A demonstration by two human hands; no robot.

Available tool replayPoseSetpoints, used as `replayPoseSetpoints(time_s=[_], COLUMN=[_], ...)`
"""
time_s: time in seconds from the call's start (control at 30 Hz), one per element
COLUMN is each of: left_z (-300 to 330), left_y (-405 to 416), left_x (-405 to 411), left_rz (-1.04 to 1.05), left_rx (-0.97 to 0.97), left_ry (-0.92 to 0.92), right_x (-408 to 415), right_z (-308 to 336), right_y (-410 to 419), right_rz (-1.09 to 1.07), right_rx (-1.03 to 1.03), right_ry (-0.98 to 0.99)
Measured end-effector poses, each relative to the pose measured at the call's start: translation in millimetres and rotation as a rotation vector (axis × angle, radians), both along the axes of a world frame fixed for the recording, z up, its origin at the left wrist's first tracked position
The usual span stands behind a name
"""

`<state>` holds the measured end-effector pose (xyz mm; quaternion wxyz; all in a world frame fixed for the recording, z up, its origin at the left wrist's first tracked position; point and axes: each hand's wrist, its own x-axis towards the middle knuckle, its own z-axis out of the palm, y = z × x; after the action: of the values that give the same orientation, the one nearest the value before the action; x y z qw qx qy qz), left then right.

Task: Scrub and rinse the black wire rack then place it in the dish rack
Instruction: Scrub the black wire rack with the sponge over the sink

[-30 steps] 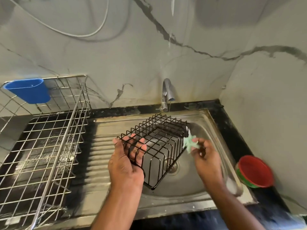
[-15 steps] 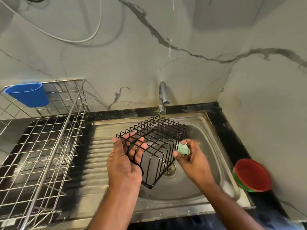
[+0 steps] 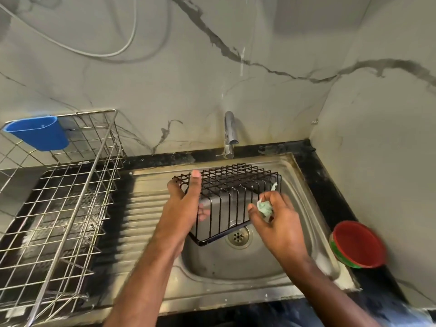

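Note:
The black wire rack (image 3: 232,185) is held tilted over the steel sink (image 3: 250,260), just in front of the tap (image 3: 230,133). My left hand (image 3: 184,204) grips its left side, thumb up on the top edge and fingers inside the wires. My right hand (image 3: 276,218) pinches a small green scrub pad (image 3: 264,206) against the rack's right front wires. The silver dish rack (image 3: 61,208) stands on the counter to the left of the sink.
A blue plastic cup (image 3: 39,133) hangs on the dish rack's back edge. A red bowl (image 3: 357,244) sits on the black counter at the right. The drain (image 3: 238,237) lies below the rack. Marble walls close in at the back and right.
The rack has turned so its grid side faces up and it sits flatter. My left thumb has come up onto the top edge. My right hand has slid the pad lower along the right side.

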<state>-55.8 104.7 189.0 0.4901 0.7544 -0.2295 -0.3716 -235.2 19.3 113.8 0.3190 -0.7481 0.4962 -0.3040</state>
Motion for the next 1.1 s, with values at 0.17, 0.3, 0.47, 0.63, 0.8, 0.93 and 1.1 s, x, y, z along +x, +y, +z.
replayPoseSetpoints(time_s=[0.17, 0.3, 0.47, 0.63, 0.8, 0.93, 1.1], left_z=[-5, -14, -24, -38, -44, -35, -31], left_y=[3, 0, 5, 5, 1, 5, 0], left_x=[-2, -3, 5, -2, -36, -40, -38], left_rz=[0.032, 0.047, -0.008, 0.087, 0.060, 0.159, 0.090], left_rx=[0.003, -0.026, -0.099, -0.174, -0.024, -0.290, -0.202], left_ry=[0.158, 0.115, 0.379, 0.325, -0.301, -0.511, -0.149], right_x=[-5, -9, -14, -17, -15, -13, -10], right_z=[5, 10, 10, 11, 14, 19, 22], right_y=[-5, -9, -21, -38, -39, -36, -32], right_rz=[-0.029, -0.051, -0.066, -0.083, -0.077, -0.073, -0.042], right_rx=[-0.088, -0.212, -0.333, -0.379, -0.363, -0.316, -0.332], right_ry=[0.097, 0.184, 0.200, 0.198, 0.198, 0.210, 0.266])
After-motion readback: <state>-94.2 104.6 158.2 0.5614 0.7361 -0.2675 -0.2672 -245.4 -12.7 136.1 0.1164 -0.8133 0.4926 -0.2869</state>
